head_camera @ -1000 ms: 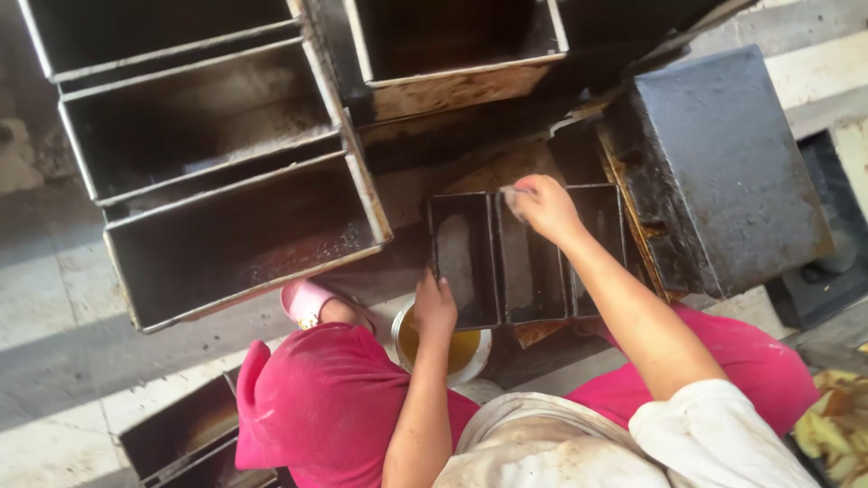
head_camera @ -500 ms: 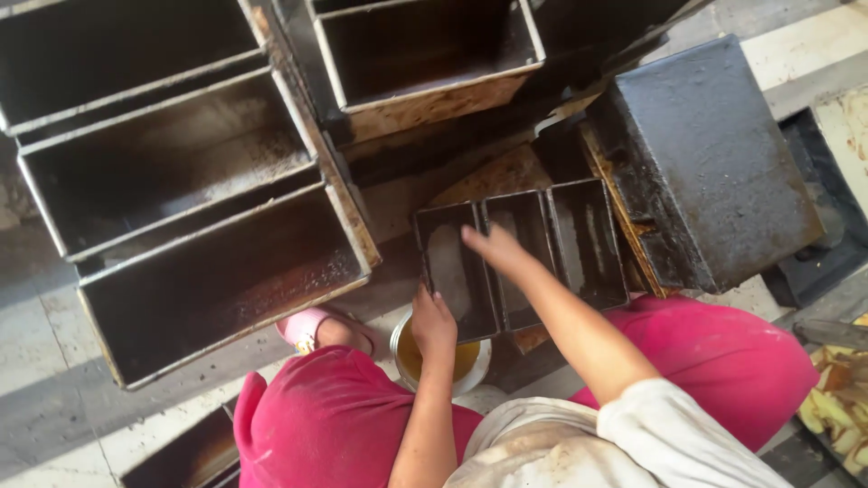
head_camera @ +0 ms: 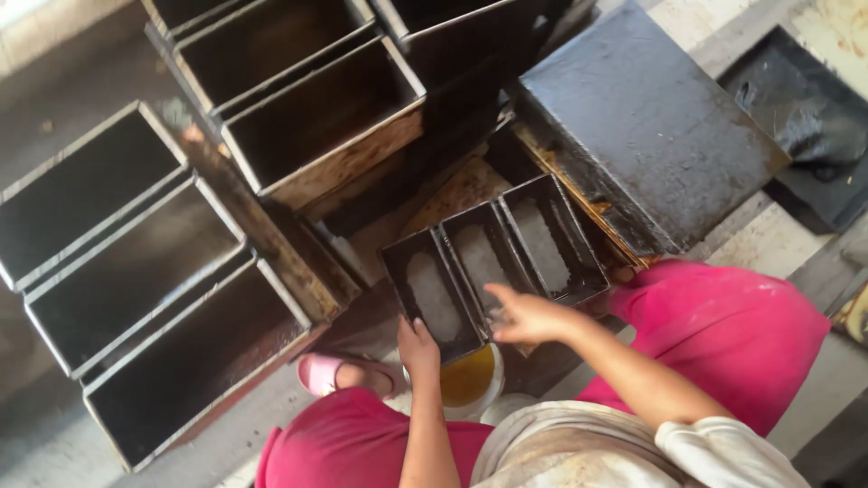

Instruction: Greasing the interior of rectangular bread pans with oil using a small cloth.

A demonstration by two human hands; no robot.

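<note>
A: Three-compartment dark metal loaf tin (head_camera: 493,262) sits by my knees; left hand (head_camera: 419,346) clamped on its near rim.

B: Right hand (head_camera: 529,318) loosely open above; I'd grease corners evenly from yellow bowl (head_camera: 468,380).

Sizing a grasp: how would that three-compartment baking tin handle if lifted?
The three-compartment tin looks like rigid dark metal, so probably stiff. Its insides look greased, so likely slippery. The left hand grips one end; lifted there alone, it would probably tilt.

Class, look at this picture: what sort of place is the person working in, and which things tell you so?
Probably a bakery workroom. Sets of strapped loaf tins are stacked around; the left hand steadies a three-part tin, and a bowl of yellow oil sits below it.
</note>
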